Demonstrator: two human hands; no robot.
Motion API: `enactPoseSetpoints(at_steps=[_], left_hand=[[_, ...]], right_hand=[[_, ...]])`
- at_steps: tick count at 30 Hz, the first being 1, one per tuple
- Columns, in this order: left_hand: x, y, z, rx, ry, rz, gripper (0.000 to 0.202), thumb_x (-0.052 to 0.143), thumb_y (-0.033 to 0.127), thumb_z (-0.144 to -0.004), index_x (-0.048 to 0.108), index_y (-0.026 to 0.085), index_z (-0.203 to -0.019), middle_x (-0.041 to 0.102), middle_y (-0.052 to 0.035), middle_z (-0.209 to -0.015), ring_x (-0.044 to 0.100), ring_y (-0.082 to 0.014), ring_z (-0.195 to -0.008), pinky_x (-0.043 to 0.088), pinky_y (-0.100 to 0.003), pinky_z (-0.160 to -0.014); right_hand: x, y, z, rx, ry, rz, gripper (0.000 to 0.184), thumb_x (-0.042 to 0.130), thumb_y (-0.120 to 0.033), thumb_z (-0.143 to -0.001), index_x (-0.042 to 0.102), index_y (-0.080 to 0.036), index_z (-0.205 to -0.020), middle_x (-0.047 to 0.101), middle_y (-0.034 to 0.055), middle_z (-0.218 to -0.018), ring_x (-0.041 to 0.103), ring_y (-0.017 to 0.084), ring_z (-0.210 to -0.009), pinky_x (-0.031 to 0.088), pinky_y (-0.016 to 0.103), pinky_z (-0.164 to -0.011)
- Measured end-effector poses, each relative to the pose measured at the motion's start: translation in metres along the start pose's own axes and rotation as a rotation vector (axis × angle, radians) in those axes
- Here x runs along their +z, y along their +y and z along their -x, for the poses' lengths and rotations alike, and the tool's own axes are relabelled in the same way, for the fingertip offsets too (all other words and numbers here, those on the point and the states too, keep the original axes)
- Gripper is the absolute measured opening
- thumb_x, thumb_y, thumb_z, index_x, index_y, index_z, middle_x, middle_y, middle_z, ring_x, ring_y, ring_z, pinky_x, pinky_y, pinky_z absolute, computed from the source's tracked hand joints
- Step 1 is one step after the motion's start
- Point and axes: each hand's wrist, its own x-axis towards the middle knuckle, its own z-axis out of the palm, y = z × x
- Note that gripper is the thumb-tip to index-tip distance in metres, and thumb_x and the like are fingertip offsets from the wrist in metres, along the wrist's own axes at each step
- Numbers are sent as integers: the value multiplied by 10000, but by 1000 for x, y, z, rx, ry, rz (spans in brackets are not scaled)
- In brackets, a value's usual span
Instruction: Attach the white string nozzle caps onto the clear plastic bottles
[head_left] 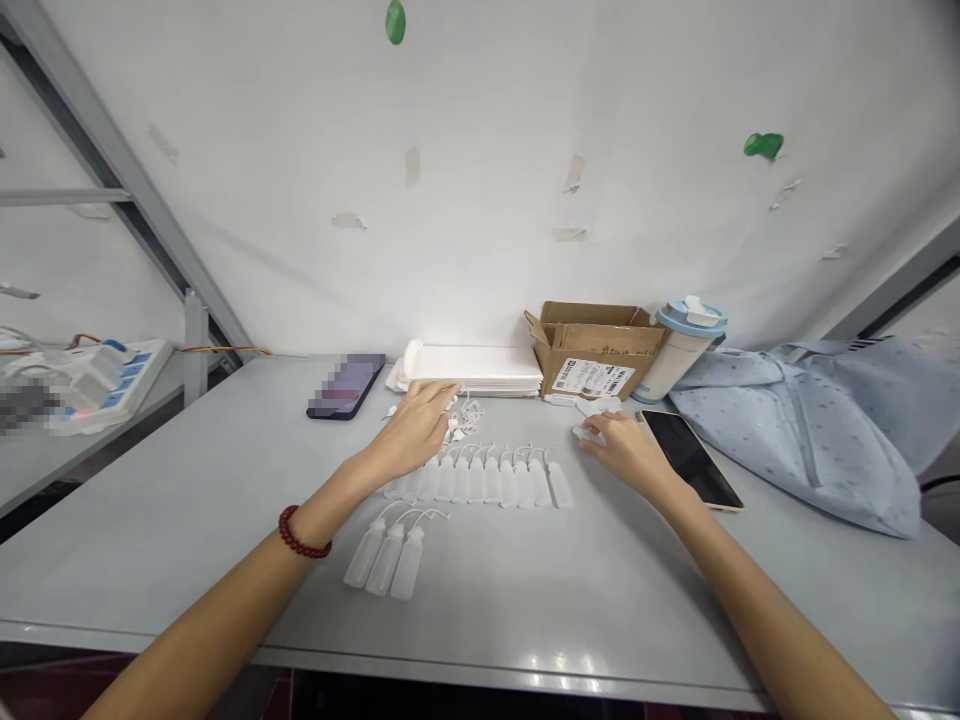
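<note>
My left hand [417,425] reaches over a row of several small white squeeze bottles [487,480] lying side by side on the grey table [187,500]. Its fingers curl around small white caps with strings [461,415] at the row's far end. My right hand [619,445] rests closed around a small white bottle or cap [592,420] just right of the row. Three more bottles [386,555] lie together nearer to me. A dark red bead bracelet [300,535] is on my left wrist.
A stack of white trays [472,365] and an open cardboard box [592,350] stand by the wall. A blue-lidded cup [682,345], a phone [694,460], a light blue bag [810,420] lie right. A dark phone [345,385] lies left; power strips [90,385] far left.
</note>
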Motion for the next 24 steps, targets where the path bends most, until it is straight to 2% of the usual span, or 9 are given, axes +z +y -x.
enactPoseSetpoints(at_steps=[7, 11, 13, 15, 17, 20, 24], left_hand=[[-3, 6, 1, 35, 161, -143, 548, 358, 61, -824, 326, 127, -1367, 400, -118, -1365, 352, -284, -1177, 390, -470, -963], [-9, 15, 2, 80, 234, -65, 443, 354, 48, -845, 455, 146, -1265, 527, -94, -1238, 427, -252, -1108, 418, -442, -935], [-11, 22, 3, 102, 258, 1, 336, 380, 74, -868, 542, 144, -1154, 601, -84, -1116, 476, -234, -1040, 439, -418, -902], [-12, 30, 5, 139, 266, 51, 242, 417, 93, -877, 596, 145, -1031, 645, -70, -995, 512, -216, -965, 453, -395, -858], [-10, 37, 7, 181, 246, 79, 193, 447, 90, -873, 615, 153, -944, 658, -58, -919, 531, -206, -911, 460, -374, -808], [-5, 45, 12, 222, 194, 116, 161, 470, 91, -869, 616, 157, -884, 656, -53, -871, 549, -195, -863, 464, -348, -756], [0, 54, 18, 195, 173, 223, 126, 490, 111, -872, 605, 161, -879, 654, -38, -836, 578, -165, -791, 473, -300, -702]], right_hand=[[6, -2, 1, -60, 95, -24, 181, 530, -188, -823, 658, -118, -930, 695, 148, -920, 592, 293, -934, 452, 354, -758], [4, -12, 5, -103, 242, -108, 199, 499, -223, -844, 623, -143, -977, 680, 127, -925, 606, 268, -901, 472, 360, -758], [2, -24, 11, -169, 369, -254, 203, 496, -255, -854, 606, -149, -987, 675, 108, -863, 626, 242, -799, 493, 352, -709], [-2, -39, 20, -250, 425, -409, 203, 481, -276, -874, 589, -162, -1003, 673, 90, -847, 634, 220, -767, 511, 335, -682], [-5, -56, 30, -306, 395, -541, 207, 497, -290, -878, 574, -178, -1035, 676, 88, -911, 638, 198, -752, 529, 323, -673], [-8, -77, 44, -308, 317, -707, 221, 510, -293, -880, 555, -202, -1076, 670, 74, -932, 640, 169, -695, 549, 284, -584], [-8, -92, 55, -329, 302, -814, 233, 513, -265, -878, 539, -209, -1103, 670, 80, -960, 663, 172, -740, 569, 266, -564]])
